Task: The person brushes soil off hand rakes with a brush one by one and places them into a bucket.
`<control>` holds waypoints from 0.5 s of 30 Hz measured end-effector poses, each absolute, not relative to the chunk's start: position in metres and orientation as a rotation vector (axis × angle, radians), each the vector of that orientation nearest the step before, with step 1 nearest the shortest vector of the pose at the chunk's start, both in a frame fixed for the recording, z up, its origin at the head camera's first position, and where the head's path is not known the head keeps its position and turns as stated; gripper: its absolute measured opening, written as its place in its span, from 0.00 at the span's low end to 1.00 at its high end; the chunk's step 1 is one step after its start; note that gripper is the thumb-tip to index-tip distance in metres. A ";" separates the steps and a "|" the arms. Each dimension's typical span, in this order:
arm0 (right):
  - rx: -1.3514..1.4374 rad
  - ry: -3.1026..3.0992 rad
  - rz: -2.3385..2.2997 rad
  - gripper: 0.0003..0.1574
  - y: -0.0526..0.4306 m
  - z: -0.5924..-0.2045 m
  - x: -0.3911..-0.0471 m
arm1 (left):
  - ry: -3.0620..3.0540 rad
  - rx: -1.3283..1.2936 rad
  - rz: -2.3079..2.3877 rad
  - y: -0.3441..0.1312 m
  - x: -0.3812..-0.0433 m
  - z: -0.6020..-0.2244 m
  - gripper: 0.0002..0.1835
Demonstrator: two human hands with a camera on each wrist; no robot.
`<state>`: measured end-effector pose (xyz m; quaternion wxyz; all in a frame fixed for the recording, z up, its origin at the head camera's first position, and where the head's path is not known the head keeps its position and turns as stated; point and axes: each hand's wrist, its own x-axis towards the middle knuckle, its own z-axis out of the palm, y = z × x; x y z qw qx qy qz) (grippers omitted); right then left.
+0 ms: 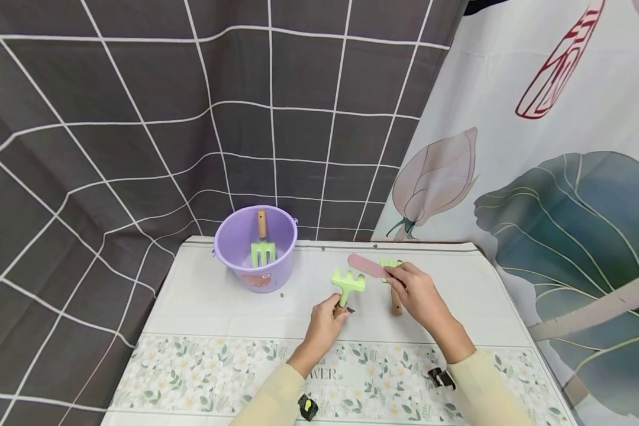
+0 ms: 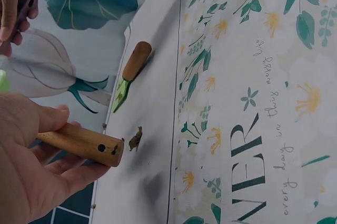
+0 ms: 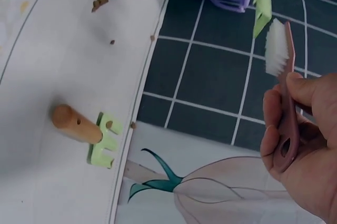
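My left hand (image 1: 322, 325) grips the wooden handle (image 2: 87, 146) of a small garden rake, its light green toothed head (image 1: 348, 282) raised over the table. In my right hand (image 1: 419, 294) is a pink brush (image 1: 365, 265), held by its handle; the right wrist view shows its white bristles (image 3: 276, 50) turned toward the green rake head. Beneath the right hand, a second green rake (image 3: 79, 125) with a wooden handle lies on the table, partly covered by that hand in the head view.
A purple bucket (image 1: 282, 277) stands at the back left with a green hand fork (image 1: 263, 251) inside. A brown crumpled bit (image 2: 135, 138) and several small brown crumbs (image 3: 112, 42) dot the white tabletop (image 1: 191, 307). Grid-patterned and floral curtains hang behind and beside the table.
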<state>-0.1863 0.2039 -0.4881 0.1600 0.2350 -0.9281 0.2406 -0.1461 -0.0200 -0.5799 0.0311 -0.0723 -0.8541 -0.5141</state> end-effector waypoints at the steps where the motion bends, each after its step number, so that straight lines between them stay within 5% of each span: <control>1: 0.699 -2.631 0.690 0.14 0.203 -0.488 -0.184 | -2.629 -0.224 -1.583 -0.020 -0.146 -0.580 0.10; 15: 0.774 -2.554 0.686 0.17 0.205 -0.496 -0.168 | -2.607 -0.231 -1.605 -0.023 -0.146 -0.578 0.10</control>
